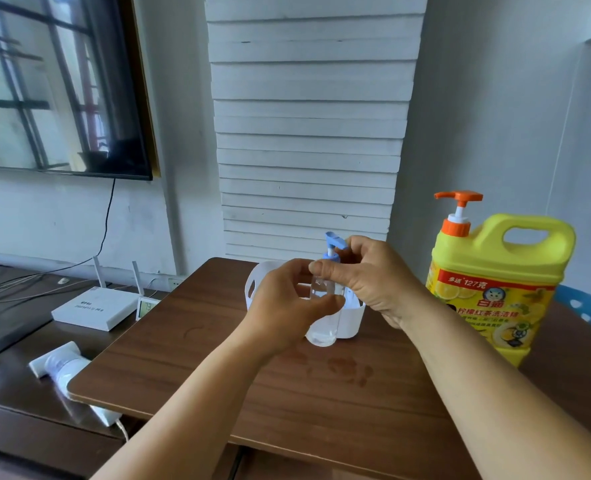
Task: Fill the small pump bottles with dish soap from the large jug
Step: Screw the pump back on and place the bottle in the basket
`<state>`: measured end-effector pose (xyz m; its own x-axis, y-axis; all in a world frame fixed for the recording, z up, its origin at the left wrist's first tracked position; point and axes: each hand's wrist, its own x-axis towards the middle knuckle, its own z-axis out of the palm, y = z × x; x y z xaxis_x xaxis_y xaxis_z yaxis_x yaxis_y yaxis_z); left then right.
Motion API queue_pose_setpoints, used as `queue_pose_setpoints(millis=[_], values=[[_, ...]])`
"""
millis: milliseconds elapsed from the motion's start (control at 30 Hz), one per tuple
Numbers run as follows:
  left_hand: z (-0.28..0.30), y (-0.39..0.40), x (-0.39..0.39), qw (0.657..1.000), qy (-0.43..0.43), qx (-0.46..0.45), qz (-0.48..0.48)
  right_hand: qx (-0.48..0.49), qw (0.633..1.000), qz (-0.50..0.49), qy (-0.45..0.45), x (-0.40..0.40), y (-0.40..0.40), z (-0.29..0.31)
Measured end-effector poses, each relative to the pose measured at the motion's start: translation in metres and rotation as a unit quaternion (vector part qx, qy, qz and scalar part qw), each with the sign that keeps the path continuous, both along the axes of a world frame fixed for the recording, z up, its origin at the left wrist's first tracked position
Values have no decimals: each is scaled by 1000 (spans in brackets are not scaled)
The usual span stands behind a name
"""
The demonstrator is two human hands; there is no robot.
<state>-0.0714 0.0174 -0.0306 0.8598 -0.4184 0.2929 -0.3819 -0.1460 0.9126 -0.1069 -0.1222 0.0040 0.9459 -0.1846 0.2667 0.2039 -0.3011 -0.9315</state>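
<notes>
Currently, a small clear pump bottle, likely light and slippery, is being steadied above the table by the closed left hand while its blue collar is being pinched by the right hand.

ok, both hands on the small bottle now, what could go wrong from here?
1. The clear pump bottle looks light and near empty; the left hand grips its body while the right hand works the blue pump cap, so twisting could tip or slip it.
2. The white caddy sits right behind; a jerk could knock it.
3. The yellow dish soap jug stands near the table's right edge beside the right forearm, so it could be bumped.
</notes>
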Motion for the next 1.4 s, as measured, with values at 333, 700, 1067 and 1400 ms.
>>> queue_pose_setpoints(millis=[333, 700, 1067, 1400], values=[[4, -2, 0, 1000, -4, 6, 4, 92, 992, 80, 7, 0, -8, -3], [6, -6, 3, 1000, -9, 9, 9, 112, 991, 74, 6, 4, -12, -5], [0, -8, 6, 1000, 16, 11, -2, 105, 992, 70, 21, 5, -13, -10], [-2, -5, 9, 999, 35, -7, -2, 113, 982, 128, 82, -1, -29, -15]])
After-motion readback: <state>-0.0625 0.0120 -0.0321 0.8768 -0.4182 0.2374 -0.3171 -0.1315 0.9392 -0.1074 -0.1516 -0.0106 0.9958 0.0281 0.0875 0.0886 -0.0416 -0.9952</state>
